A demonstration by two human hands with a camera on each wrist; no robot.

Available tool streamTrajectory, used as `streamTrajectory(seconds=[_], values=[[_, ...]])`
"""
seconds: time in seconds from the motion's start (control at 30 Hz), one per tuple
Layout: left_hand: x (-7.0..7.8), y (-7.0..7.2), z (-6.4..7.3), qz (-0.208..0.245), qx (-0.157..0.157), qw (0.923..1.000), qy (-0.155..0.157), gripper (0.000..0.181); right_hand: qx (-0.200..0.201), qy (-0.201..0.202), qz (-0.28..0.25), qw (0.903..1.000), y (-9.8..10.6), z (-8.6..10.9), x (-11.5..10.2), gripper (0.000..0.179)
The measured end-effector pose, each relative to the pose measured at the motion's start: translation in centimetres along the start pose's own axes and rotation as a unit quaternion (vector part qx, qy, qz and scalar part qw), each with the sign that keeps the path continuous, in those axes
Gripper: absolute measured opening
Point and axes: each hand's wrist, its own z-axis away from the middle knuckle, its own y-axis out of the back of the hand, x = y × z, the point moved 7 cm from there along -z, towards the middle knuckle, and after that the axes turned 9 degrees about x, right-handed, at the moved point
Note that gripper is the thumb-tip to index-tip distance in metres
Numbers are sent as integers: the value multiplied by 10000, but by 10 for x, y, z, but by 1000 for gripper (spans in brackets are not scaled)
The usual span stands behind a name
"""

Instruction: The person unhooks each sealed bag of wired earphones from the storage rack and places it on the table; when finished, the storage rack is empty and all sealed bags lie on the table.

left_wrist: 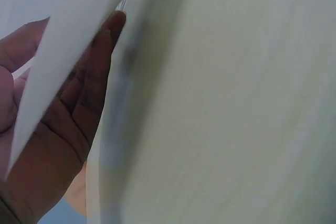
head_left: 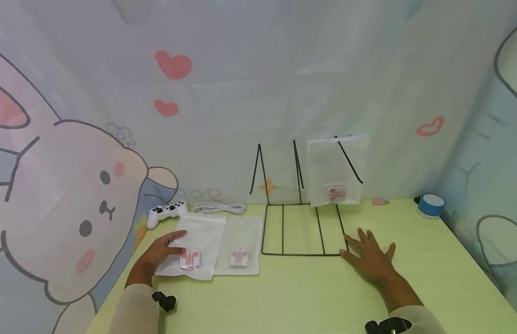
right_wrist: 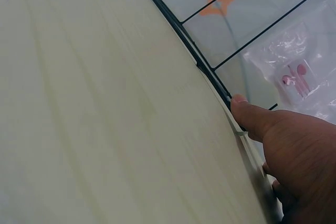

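Note:
My left hand (head_left: 164, 253) pinches the left edge of a white zip pouch (head_left: 204, 234); in the left wrist view the pouch's sheet (left_wrist: 58, 61) passes between thumb and fingers. Through its front a small white case with pink earphones (head_left: 189, 259) shows. A second such pouch (head_left: 247, 236) lies on the table, partly under the first. My right hand (head_left: 371, 260) is spread at the right front corner of a black wire rack (head_left: 302, 254), its thumb touching the wire. A third pouch (head_left: 339, 162) hangs from the rack's right arm, pink earphones (right_wrist: 296, 81) visible inside.
A white game controller (head_left: 166, 212) and a coiled white cable (head_left: 219, 208) lie behind the pouches. Far right stands a blue and white round container (head_left: 431, 206); a pink eraser-like block (head_left: 379, 202) sits near the back edge. Two other rack arms bear nothing.

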Motion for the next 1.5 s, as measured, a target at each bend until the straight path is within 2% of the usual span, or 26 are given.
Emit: streamTrajectory(seconds=[0.1, 0.4, 0.53, 0.67, 0.73, 0.83, 1.07, 1.23, 1.33, 1.5], values=[[-2, 2, 1, -110, 78, 9999, 44, 82, 21, 0, 22, 10000, -1, -1, 1, 77], [-5, 2, 1, -818, 214, 9962, -218, 78, -5, -37, 96, 9999, -1, -3, 3, 78], [-4, 0, 3, -1109, 256, 9929, -355, 76, -6, -31, 45, 10000, -1, -1, 1, 77], [3, -2, 5, -1530, 272, 9863, -547, 78, 1, -16, -14, 10000, -1, -1, 1, 77], [11, -5, 7, -1802, 322, 9807, -688, 80, -16, -28, -12, 10000, -2, -1, 2, 77], [31, -10, 9, -2137, 501, 9702, -1024, 84, -10, -21, -1, 10000, -2, -1, 3, 78], [86, -28, 22, -2006, 761, 9612, -1732, 90, 5, -21, 16, 10000, -2, 0, 2, 77], [112, -44, 28, -2083, 833, 9488, -2224, 88, 18, 7, 60, 10000, -2, -2, 1, 76], [123, -56, 31, -2126, 764, 9442, -2399, 87, 33, 34, 107, 9999, -2, -3, 1, 76], [140, -79, 32, -2290, 741, 9400, -2419, 87, 29, 24, 98, 9999, -4, -4, 4, 77]])
